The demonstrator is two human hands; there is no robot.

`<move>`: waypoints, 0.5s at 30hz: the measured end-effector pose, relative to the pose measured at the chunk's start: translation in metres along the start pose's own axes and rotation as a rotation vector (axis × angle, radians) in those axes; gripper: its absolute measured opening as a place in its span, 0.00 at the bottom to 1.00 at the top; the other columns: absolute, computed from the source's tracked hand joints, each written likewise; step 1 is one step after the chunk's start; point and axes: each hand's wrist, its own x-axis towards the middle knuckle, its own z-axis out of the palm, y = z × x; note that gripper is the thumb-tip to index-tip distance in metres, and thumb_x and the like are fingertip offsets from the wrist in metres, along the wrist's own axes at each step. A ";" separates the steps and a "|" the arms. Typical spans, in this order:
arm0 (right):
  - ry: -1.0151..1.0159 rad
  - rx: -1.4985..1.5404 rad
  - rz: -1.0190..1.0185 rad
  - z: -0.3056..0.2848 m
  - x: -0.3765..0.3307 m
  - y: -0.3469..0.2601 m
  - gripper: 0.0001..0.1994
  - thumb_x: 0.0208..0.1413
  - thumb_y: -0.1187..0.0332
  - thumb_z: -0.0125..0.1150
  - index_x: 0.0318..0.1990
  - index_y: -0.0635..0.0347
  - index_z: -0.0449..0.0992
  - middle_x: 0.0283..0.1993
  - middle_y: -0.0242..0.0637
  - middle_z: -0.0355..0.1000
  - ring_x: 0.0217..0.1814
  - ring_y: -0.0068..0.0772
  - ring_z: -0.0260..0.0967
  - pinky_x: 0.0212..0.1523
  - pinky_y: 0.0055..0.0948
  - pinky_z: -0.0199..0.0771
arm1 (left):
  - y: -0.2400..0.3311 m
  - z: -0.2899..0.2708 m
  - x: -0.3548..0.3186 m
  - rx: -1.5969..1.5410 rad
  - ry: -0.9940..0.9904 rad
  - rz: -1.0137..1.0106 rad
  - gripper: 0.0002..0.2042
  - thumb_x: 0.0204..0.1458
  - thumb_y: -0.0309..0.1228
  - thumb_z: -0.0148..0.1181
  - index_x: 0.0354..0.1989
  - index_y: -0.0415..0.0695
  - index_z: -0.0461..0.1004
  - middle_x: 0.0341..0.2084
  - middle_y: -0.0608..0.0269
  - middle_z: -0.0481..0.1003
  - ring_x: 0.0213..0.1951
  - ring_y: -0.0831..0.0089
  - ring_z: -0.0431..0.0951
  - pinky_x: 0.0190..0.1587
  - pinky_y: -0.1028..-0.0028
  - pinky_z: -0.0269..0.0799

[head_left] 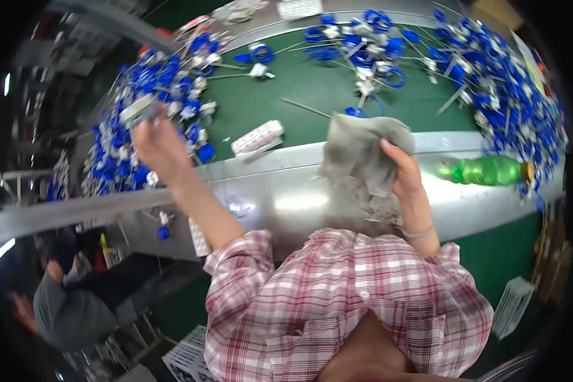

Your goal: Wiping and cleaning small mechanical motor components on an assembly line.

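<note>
The left hand (158,145) was raised over the desk (312,191), its grip closed on a small grey-white part (139,109) near the left heap of blue parts (149,108). The right hand (402,172) gripped a crumpled grey cloth (361,159), held above the metal front edge. By the look of it, the work was at an early stage: most parts lay unsorted on the green mat (312,89). A white strip (257,138) lay between the hands. A green bottle (487,170) lay just right of the cloth hand, and further blue heaps (496,83) crowded the far right.
</note>
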 end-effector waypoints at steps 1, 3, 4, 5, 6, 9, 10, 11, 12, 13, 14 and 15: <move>0.028 -0.019 -0.040 0.005 -0.002 0.000 0.15 0.52 0.73 0.48 0.48 0.63 0.64 0.45 0.38 0.67 0.48 0.31 0.65 0.49 0.30 0.66 | 0.003 0.018 -0.010 -0.050 0.105 -0.048 0.04 0.45 0.27 0.49 0.25 0.41 0.70 0.38 0.59 0.71 0.43 0.71 0.68 0.52 0.63 0.58; 0.063 -0.040 -0.092 0.011 -0.001 0.001 0.15 0.52 0.73 0.48 0.48 0.64 0.64 0.46 0.38 0.66 0.49 0.32 0.65 0.49 0.31 0.65 | 0.003 0.044 -0.026 -0.164 0.118 -0.128 0.14 0.45 0.29 0.48 0.41 0.38 0.67 0.47 0.58 0.65 0.49 0.68 0.63 0.54 0.63 0.55; 0.060 -0.056 -0.107 0.011 -0.001 0.001 0.15 0.52 0.72 0.48 0.49 0.64 0.64 0.47 0.39 0.66 0.49 0.33 0.65 0.49 0.31 0.65 | 0.004 0.050 -0.034 -0.273 0.057 -0.184 0.17 0.45 0.30 0.48 0.44 0.38 0.65 0.48 0.58 0.64 0.50 0.67 0.62 0.54 0.63 0.55; 0.077 -0.077 -0.128 0.008 -0.006 -0.002 0.16 0.53 0.71 0.48 0.49 0.63 0.63 0.48 0.39 0.65 0.49 0.33 0.64 0.50 0.31 0.65 | 0.003 0.057 -0.042 -0.393 -0.005 -0.256 0.19 0.45 0.30 0.48 0.48 0.38 0.63 0.50 0.59 0.62 0.51 0.66 0.61 0.54 0.63 0.54; 0.102 -0.080 -0.142 0.005 -0.007 -0.004 0.16 0.53 0.71 0.48 0.49 0.63 0.63 0.48 0.39 0.65 0.49 0.33 0.64 0.50 0.31 0.65 | 0.001 0.061 -0.047 -0.408 -0.011 -0.280 0.19 0.45 0.30 0.48 0.48 0.38 0.63 0.50 0.59 0.62 0.51 0.66 0.61 0.54 0.63 0.54; 0.069 -0.005 -0.003 0.004 -0.010 -0.013 0.16 0.52 0.70 0.49 0.49 0.63 0.63 0.47 0.39 0.66 0.47 0.33 0.66 0.48 0.32 0.67 | -0.013 0.083 -0.072 -0.552 -0.130 -0.446 0.21 0.44 0.32 0.50 0.49 0.37 0.62 0.51 0.55 0.60 0.51 0.65 0.61 0.54 0.61 0.54; 0.068 0.004 0.036 0.006 -0.010 -0.015 0.16 0.52 0.69 0.50 0.49 0.63 0.63 0.47 0.38 0.66 0.46 0.33 0.66 0.48 0.32 0.67 | -0.023 0.084 -0.085 -0.245 -0.191 -0.309 0.22 0.44 0.32 0.51 0.49 0.36 0.62 0.51 0.53 0.60 0.51 0.64 0.61 0.53 0.61 0.55; 0.060 0.014 0.043 0.009 -0.008 -0.014 0.17 0.52 0.69 0.51 0.49 0.64 0.63 0.46 0.37 0.67 0.45 0.33 0.67 0.46 0.32 0.69 | -0.029 0.087 -0.095 0.062 -0.258 -0.143 0.24 0.43 0.32 0.52 0.50 0.35 0.61 0.50 0.51 0.60 0.50 0.64 0.62 0.53 0.61 0.55; 0.026 0.015 0.045 0.009 -0.008 -0.012 0.18 0.52 0.67 0.52 0.50 0.63 0.63 0.46 0.35 0.66 0.46 0.30 0.66 0.47 0.29 0.67 | -0.032 0.095 -0.108 0.308 -0.381 -0.116 0.24 0.43 0.32 0.53 0.50 0.34 0.61 0.49 0.50 0.60 0.49 0.63 0.62 0.52 0.61 0.55; 0.064 0.023 0.011 0.011 -0.008 -0.013 0.18 0.52 0.67 0.52 0.50 0.63 0.63 0.46 0.35 0.66 0.46 0.30 0.66 0.47 0.29 0.67 | -0.037 0.105 -0.121 0.555 -0.503 -0.067 0.25 0.42 0.31 0.54 0.50 0.34 0.61 0.49 0.49 0.60 0.48 0.63 0.62 0.52 0.62 0.55; -0.026 -0.091 -0.058 0.011 -0.008 -0.013 0.19 0.51 0.66 0.53 0.50 0.62 0.62 0.46 0.35 0.66 0.47 0.28 0.64 0.47 0.27 0.66 | -0.048 0.114 -0.133 0.643 -0.654 0.010 0.26 0.41 0.31 0.56 0.50 0.34 0.61 0.49 0.50 0.59 0.49 0.60 0.61 0.52 0.64 0.55; -0.117 -0.209 -0.121 0.008 -0.007 -0.016 0.20 0.51 0.65 0.54 0.50 0.62 0.62 0.46 0.34 0.66 0.48 0.26 0.63 0.48 0.26 0.65 | -0.051 0.119 -0.141 0.946 -0.907 0.112 0.26 0.40 0.29 0.58 0.50 0.35 0.60 0.50 0.50 0.57 0.50 0.57 0.59 0.52 0.65 0.54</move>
